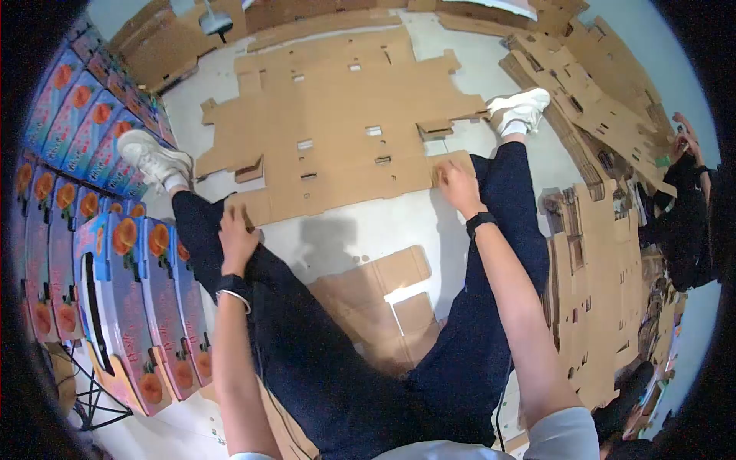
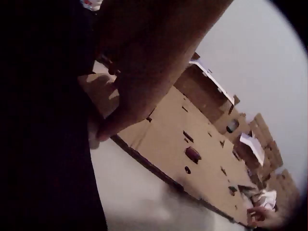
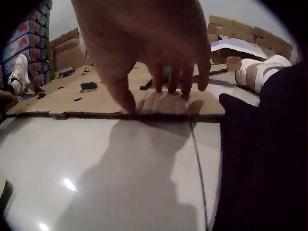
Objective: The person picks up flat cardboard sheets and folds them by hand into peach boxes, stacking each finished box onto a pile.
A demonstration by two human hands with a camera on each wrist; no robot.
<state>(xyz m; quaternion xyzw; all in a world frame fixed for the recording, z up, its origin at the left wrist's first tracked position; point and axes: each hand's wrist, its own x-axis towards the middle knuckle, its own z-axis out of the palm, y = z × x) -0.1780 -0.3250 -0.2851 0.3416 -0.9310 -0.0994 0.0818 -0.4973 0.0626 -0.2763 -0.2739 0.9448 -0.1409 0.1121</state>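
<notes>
A large flat cardboard sheet with slots and cut flaps lies on the floor between the person's spread legs. At its near left corner, the left hand holds the edge, with the thumb across the rim in the left wrist view and the fingers over the board. The right hand rests on the near right corner. In the right wrist view, the fingertips of the right hand touch the top of the sheet, spread and slightly bent, with the thumb close to the near edge.
Printed boxes are stacked at the left. Flattened cardboard is piled along the right, where another person is partly visible. Smaller cardboard pieces lie between the thighs. White shoes flank the sheet.
</notes>
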